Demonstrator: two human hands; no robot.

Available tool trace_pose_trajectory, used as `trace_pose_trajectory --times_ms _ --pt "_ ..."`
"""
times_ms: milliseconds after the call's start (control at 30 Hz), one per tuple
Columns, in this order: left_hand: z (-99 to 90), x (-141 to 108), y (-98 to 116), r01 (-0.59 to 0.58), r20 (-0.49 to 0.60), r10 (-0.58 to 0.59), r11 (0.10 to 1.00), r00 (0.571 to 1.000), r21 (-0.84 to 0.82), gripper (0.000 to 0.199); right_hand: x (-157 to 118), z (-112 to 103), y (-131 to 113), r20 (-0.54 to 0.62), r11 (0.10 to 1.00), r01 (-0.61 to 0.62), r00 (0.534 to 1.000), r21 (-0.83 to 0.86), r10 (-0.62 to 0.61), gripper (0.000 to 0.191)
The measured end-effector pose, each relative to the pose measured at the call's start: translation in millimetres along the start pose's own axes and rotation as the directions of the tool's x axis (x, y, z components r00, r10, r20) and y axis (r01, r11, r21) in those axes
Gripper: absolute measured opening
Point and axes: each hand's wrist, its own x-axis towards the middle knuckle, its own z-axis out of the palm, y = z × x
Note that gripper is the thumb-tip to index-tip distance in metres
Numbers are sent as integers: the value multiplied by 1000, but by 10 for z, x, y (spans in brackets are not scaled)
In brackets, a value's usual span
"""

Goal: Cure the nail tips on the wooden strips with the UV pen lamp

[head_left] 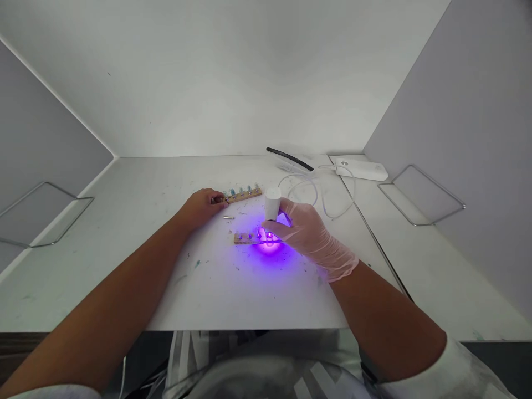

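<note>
My left hand (203,208), bare, pinches the left end of a wooden strip (244,195) that carries several small clear and bluish pieces on pegs. In a thin translucent glove, my right hand (305,230) holds a white handheld lamp (272,203), its lit end pointing down. Purple light falls on a second wooden strip (243,239) with small pieces on it, and on the table around it. My right fingers hide part of that strip's right end. A small metal piece (228,218) lies between the two strips.
Behind my right hand lie a black curved file (290,159), a looped white cable (332,216) and a white power unit (361,169). Wire racks stand at the left (62,215) and right (421,195). Walls enclose the white table (249,299).
</note>
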Motion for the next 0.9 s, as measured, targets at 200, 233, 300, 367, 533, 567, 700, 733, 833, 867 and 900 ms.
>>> trace_pose_trajectory --times_ms 200,233,300,367,533,567,700,733,833,867,900 --pt "-155 -151 -5 -28 -94 30 999 995 29 44 6 12 2 -12 999 -14 1000 -30 14 27" --pt "-206 -204 6 -47 -114 50 998 992 28 40 8 15 8 -15 999 -13 1000 -33 13 27" --pt "-308 -317 44 -53 -102 48 998 994 -41 33 8 22 25 -17 999 -6 1000 -34 6 28" --pt "-385 -416 101 -49 73 59 990 996 -133 33 4 27 39 -13 999 -3 1000 -32 3 29" --pt "-385 -528 276 -151 356 138 988 924 9 45 -8 25 31 -6 999 -26 1000 -32 26 27" --pt "-360 -533 307 -177 364 146 983 920 53 47 -8 22 23 -7 999 -32 999 -29 32 26" --pt "-249 -542 405 -273 387 212 956 897 110 45 -2 10 -7 -6 998 -48 999 -28 48 25" --pt "-222 -544 425 -296 400 231 949 887 108 44 0 8 -12 -4 998 -48 999 -34 48 25" --pt "-152 -549 476 -341 426 263 932 866 118 33 4 3 -26 -5 998 -37 999 -55 37 24" --pt "-134 -549 487 -345 429 262 930 864 127 29 3 3 -29 -8 998 -33 999 -58 32 23" --pt "-120 -550 496 -344 429 258 929 866 136 27 2 3 -31 -14 998 -29 999 -59 29 23"
